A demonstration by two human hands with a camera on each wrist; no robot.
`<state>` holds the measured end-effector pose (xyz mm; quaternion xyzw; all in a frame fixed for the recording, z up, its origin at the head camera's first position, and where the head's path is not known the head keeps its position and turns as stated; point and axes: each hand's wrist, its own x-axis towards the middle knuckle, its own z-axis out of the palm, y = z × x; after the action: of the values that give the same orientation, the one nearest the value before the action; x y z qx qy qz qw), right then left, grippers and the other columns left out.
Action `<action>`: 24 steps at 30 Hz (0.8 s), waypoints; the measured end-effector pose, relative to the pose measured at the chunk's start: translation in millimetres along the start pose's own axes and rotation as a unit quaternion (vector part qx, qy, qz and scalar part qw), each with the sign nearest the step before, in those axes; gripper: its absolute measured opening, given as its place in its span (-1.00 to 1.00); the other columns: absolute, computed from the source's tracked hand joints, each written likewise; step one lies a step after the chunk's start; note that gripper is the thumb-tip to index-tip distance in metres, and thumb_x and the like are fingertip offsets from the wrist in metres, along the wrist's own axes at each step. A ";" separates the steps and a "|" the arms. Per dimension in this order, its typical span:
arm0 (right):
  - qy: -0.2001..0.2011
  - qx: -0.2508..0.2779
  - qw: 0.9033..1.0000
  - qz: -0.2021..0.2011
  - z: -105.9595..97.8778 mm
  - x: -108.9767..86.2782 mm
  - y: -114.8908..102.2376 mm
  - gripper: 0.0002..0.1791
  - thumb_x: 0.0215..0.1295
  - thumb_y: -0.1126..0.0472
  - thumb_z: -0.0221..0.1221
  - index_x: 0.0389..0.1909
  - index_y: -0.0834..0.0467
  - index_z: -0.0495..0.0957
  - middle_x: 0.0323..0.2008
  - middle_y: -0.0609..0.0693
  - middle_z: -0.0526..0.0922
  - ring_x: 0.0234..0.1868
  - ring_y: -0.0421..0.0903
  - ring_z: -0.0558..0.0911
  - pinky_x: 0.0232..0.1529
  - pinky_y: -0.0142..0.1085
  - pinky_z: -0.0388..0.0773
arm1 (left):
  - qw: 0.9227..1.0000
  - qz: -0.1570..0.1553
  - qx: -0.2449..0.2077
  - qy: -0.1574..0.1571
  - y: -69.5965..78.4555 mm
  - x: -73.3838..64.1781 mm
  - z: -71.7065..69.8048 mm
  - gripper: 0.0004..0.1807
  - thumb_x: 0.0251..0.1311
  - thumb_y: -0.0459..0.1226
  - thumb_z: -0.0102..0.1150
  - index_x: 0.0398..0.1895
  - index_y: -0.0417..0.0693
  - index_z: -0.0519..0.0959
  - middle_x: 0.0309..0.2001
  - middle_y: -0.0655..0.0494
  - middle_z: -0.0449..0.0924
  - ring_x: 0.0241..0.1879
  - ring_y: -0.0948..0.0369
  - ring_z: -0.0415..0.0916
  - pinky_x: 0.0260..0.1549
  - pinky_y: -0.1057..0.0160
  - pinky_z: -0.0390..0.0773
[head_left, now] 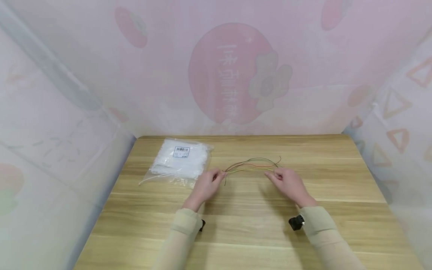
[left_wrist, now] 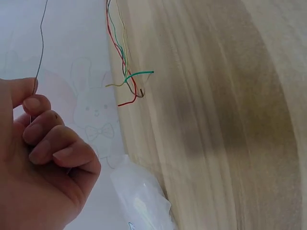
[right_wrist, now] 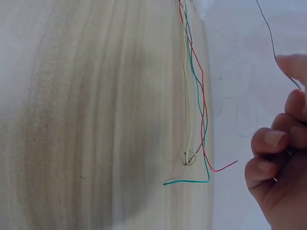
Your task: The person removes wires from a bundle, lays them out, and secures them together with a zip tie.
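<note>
A thin wire, dark in the left wrist view (left_wrist: 41, 43), runs from the fingertips of my left hand (head_left: 206, 183). The thumb and index finger pinch it, and the other fingers curl toward the palm. Across from it, my right hand (head_left: 291, 184) holds the other end of a dark wire (right_wrist: 268, 31) at its fingertips. Several loose wires, among them a red wire (right_wrist: 202, 86), a green wire (right_wrist: 187, 181) and a yellow wire (right_wrist: 188, 105), lie together on the table. Their ends are bent, and in the head view they arc between and just beyond both hands.
Left of the hands, a clear plastic bag (head_left: 199, 159) of white strips with a printed label (head_left: 181, 152) lies on the wooden table (head_left: 249, 225). A white strip (head_left: 152, 177) reaches out at its left. A printed curtain (head_left: 162, 93) stands behind the table and at both sides.
</note>
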<state>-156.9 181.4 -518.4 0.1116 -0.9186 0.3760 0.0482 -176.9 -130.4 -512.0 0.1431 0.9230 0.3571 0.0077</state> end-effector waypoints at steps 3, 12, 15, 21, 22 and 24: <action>-0.015 0.021 1.000 0.010 -3.1 0.0 -0.8 -0.40 0.46 -0.02 0.21 -0.68 0.01 0.09 -0.70 -0.16 0.10 -0.61 -0.19 0.16 -0.52 -0.28 0.18 | 1.000 -0.002 0.000 0.009 -1.1 1.6 -3.9 -0.56 0.51 -0.07 0.10 -0.60 0.04 0.35 -0.67 0.22 0.24 -0.65 0.27 0.17 -0.60 0.25 0.23; -0.011 0.036 0.999 0.009 -9.6 -1.3 0.4 -0.51 0.38 0.23 0.15 -0.66 0.03 0.09 -0.67 -0.13 0.12 -0.63 -0.19 0.17 -0.52 -0.29 0.17 | 0.999 0.018 0.018 0.038 -4.1 6.6 -9.0 -0.37 0.34 0.05 0.29 -0.74 0.05 0.19 -0.74 0.30 0.03 -0.68 0.32 0.02 -0.61 0.27 0.11; -0.008 0.029 0.999 0.014 -12.2 -0.2 2.5 -0.52 0.42 0.21 0.12 -0.66 0.03 0.11 -0.68 -0.12 0.13 -0.65 -0.18 0.18 -0.54 -0.30 0.18 | 0.999 0.026 0.011 0.028 -3.6 8.4 -8.9 -0.37 0.36 0.04 0.27 -0.75 0.06 0.17 -0.75 0.30 0.03 -0.69 0.33 0.00 -0.63 0.28 0.11; 0.003 0.000 1.000 0.028 -19.9 3.7 7.1 -0.48 0.60 -0.02 0.01 -0.64 0.04 0.24 -0.68 -0.09 0.26 -0.66 -0.15 0.25 -0.60 -0.29 0.21 | 0.999 0.046 0.000 -0.016 0.7 13.8 -12.0 -0.44 0.52 -0.02 0.07 -0.68 0.03 0.23 -0.73 0.24 0.12 -0.70 0.30 0.07 -0.63 0.28 0.18; 0.007 -0.007 1.000 0.029 -21.5 4.0 7.8 -0.46 0.60 -0.09 -0.01 -0.64 0.04 0.26 -0.68 -0.09 0.27 -0.67 -0.14 0.25 -0.61 -0.28 0.21 | 0.999 0.049 0.006 -0.020 1.2 14.7 -13.1 -0.47 0.54 -0.04 0.05 -0.66 0.03 0.24 -0.72 0.23 0.14 -0.69 0.29 0.08 -0.63 0.27 0.19; 0.013 -0.019 0.999 0.033 -23.9 4.5 9.4 -0.43 0.59 -0.18 -0.05 -0.63 0.03 0.30 -0.69 -0.09 0.28 -0.68 -0.14 0.26 -0.63 -0.28 0.20 | 0.998 0.056 0.026 -0.026 2.2 16.4 -16.3 -0.52 0.55 -0.08 0.03 -0.62 0.04 0.29 -0.70 0.24 0.18 -0.68 0.28 0.13 -0.61 0.25 0.23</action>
<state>-163.4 203.9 -506.9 0.0755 -0.9279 0.3616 0.0501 -194.0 -135.1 -496.9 0.2036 0.9222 0.3287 0.0080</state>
